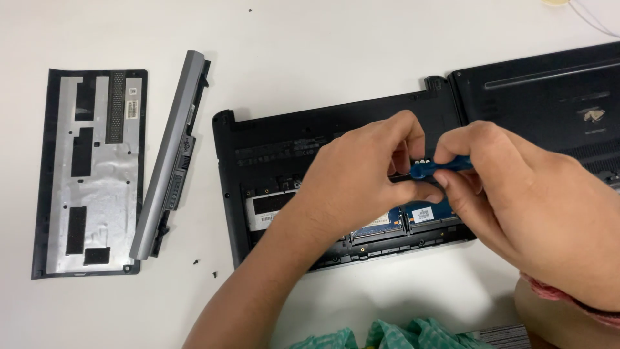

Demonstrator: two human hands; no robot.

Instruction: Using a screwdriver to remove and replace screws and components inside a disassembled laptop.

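Screwdriver (445, 166), blue, light and stiff, was pinched between right hand (516, 194) and left hand (361, 181), at the opened laptop's (258, 148) three o'clock side.

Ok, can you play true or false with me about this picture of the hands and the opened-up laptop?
1. The right hand holds a blue tool. True.
2. The long grey battery is inside the laptop. False: it lies on the white table, left of the laptop.
3. The cover panel lies left of the battery. True.
4. The left hand rests flat on the table. False: it is over the open laptop, meeting the tool.
5. Tiny black screws lie on the table. True.
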